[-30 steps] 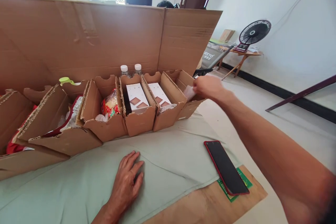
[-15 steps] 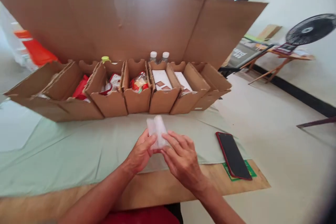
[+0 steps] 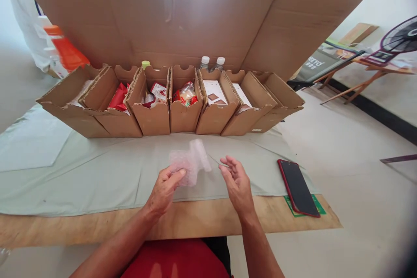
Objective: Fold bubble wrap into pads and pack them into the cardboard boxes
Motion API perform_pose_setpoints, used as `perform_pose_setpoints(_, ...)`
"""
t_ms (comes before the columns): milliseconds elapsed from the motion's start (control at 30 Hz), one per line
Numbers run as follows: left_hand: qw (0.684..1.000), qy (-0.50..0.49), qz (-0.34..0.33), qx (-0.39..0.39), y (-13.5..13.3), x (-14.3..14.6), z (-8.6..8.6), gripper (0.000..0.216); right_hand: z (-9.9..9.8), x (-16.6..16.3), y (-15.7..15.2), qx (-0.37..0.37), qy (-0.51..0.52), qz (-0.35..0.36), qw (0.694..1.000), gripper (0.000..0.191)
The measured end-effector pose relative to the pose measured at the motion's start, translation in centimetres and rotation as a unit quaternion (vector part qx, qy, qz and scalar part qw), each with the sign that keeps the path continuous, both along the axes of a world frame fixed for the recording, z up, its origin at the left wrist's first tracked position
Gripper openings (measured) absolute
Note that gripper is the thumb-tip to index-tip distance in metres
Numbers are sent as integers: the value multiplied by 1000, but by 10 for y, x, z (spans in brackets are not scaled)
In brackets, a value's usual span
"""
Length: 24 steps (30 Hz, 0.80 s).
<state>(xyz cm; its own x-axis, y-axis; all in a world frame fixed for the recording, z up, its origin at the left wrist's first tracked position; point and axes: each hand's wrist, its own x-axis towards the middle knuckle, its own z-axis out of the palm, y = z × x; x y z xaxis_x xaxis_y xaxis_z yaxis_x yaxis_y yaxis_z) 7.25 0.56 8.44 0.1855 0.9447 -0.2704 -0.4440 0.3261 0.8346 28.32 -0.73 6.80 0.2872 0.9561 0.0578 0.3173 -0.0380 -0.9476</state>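
My left hand point(image 3: 166, 186) pinches a piece of clear bubble wrap point(image 3: 184, 165) between thumb and fingers, above the pale green cloth. The far right end of the wrap stays rolled up, while the part near my thumb lies flat. To the right of the wrap is my right hand point(image 3: 236, 180), apart from it, with thumb and fingers spread and curved. A thin dark line runs from near the roll to my right fingertips; I cannot tell whether it is a strand or a crease in the cloth.
Several cardboard bins point(image 3: 184, 117) stand in a row, with a red packet point(image 3: 119, 97), snack packs and white boxes point(image 3: 213, 92) inside. Behind rises a cardboard panel point(image 3: 195, 17). A phone point(image 3: 299, 189) lies on the right. Beyond are bottles and a fan point(image 3: 402, 34).
My right hand has come off the bubble wrap and moved right, its fingers opening. The wrap is partly unrolled in my left hand, which has shifted left. The camera view has also shifted.
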Motion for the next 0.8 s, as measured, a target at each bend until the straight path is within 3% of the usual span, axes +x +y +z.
perform_pose_setpoints(100,998,-36,-30,-36,-4,-8,-5,27,-6,-7,-7,-33,124,88,988,60)
perform_pose_setpoints(167,993,-71,-75,-51,-8,-9,-5,24,-9,-14,-11,-46,150,134,979,69)
perform_pose_setpoints(233,984,-105,-133,-55,-13,-9,-2,23,-10,-17,-12,-43,147,133,979,74)
perform_pose_setpoints(367,962,-150,-221,-53,-17,-10,6,14,-4,-13,-10,-27,206,139,968,65)
perform_pose_setpoints(467,953,-169,-244,-50,-14,-9,10,15,3,-7,-9,-58,302,173,936,61)
perform_pose_setpoints(533,957,-149,-244,-43,-8,-9,9,17,5,-2,-8,-55,314,124,940,61)
perform_pose_setpoints(600,972,-77,-220,-43,0,-13,5,22,3,7,-7,-39,262,48,963,59)
perform_pose_setpoints(700,984,92,-147,-43,12,-26,-7,33,4,34,-6,-48,76,2,996,54)
perform_pose_setpoints(800,971,211,-100,-50,17,-41,-21,46,30,74,2,-17,-120,-41,992,46)
